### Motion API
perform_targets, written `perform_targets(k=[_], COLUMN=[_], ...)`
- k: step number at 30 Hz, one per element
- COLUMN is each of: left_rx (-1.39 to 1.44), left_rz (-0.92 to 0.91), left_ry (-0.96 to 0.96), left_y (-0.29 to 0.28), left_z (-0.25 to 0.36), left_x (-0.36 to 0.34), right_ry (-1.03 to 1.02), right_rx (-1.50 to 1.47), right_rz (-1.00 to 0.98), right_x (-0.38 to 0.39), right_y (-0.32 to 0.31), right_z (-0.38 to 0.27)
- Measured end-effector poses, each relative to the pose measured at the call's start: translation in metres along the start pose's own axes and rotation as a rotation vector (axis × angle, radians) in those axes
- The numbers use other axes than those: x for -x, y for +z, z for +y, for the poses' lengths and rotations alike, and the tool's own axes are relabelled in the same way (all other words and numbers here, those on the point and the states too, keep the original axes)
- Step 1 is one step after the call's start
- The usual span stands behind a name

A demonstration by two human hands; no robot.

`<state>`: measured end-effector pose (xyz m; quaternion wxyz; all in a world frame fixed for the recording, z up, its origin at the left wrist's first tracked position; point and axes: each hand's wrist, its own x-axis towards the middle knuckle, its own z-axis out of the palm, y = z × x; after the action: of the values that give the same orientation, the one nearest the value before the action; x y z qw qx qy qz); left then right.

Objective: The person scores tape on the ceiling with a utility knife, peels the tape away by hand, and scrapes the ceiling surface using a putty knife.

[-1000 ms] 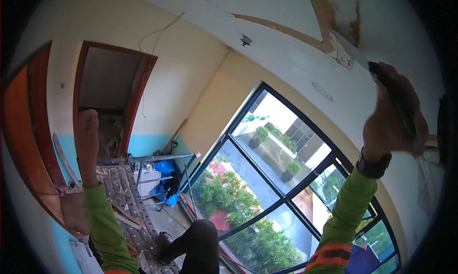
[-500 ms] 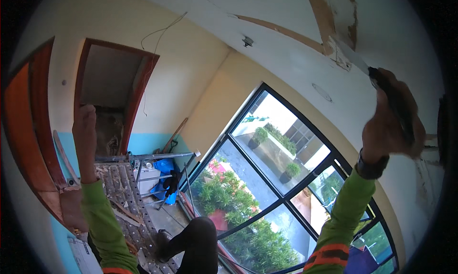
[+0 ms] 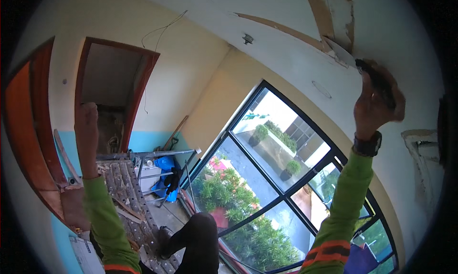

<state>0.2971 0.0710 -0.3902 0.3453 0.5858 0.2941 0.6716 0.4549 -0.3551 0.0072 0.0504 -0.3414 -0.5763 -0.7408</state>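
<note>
Putty knife (image 3: 366, 69): raised overhead in our right hand (image 3: 379, 100), its blade (image 3: 341, 51) reaching the ceiling (image 3: 286, 59) where brown strips (image 3: 318, 16) meet, well in from the ceiling's window-side edge.
Right-hand grip: fingers closed around the dark handle, the blade angled up and to the left.
Left hand (image 3: 88, 119): raised in front of the doorway (image 3: 148, 76); we see no tool in it, but cannot tell whether its fingers are spread or folded.
Step in hand: we judge that the blade is being worked along the joint between strips; whether its tip lies under or on the material, we cannot tell.
Next move: it would call, in our judgement, for a flat blade angle and steady wrist pressure, since the damaged ceiling edge could tear or flake.
Surface underfoot: a perforated platform (image 3: 114, 173), with wood scraps (image 3: 128, 212) toward its right edge and a bent leg (image 3: 200, 231) beyond that edge.
Far right corner of the surface: we find metal tubing (image 3: 164, 153) and blue sheeting (image 3: 164, 164) just beside it.
Room: cream walls with a blue lower band, a ceiling fixture (image 3: 247, 38), and a black-framed window (image 3: 285, 198) onto greenery (image 3: 260, 243).
</note>
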Motion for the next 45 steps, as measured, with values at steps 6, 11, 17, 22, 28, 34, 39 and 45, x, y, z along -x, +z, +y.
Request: perform_targets(k=[6, 11, 17, 22, 28, 34, 39, 45], left_rx=[0.007, -0.052, 0.048, -0.003, -0.037, -0.043, -0.008, 0.010], left_rz=[0.010, 0.009, 0.037, 0.041, 0.017, 0.016, 0.036, 0.007], left_ry=[0.038, -0.050, 0.087, 0.058, 0.006, -0.054, 0.033, 0.019], left_y=[0.002, 0.005, 0.009, 0.002, 0.006, 0.007, 0.008, 0.012], left_z=[0.004, -0.002, -0.001, -0.008, 0.001, 0.004, -0.004, -0.005], left_x=[0.000, -0.001, -0.001, -0.002, -0.002, -0.002, 0.000, 0.000], right_ry=[0.066, 0.087, 0.028, -0.044, 0.212, -0.067, -0.082, -0.065], right_rx=[-0.182, -0.621, -0.249, -0.280, -0.152, -0.487, -0.074, -0.080], right_rz=[-0.082, 0.160, 0.050, 0.016, -0.131, 0.162, -0.131, -0.067], right_x=[-0.003, -0.003, 0.002, 0.000, 0.002, 0.007, -0.002, -0.012], right_y=[-0.014, -0.001, 0.003, 0.017, 0.019, 0.021, 0.004, 0.016], right_z=[-0.010, -0.018, -0.004, -0.008, -0.009, -0.008, -0.015, -0.021])
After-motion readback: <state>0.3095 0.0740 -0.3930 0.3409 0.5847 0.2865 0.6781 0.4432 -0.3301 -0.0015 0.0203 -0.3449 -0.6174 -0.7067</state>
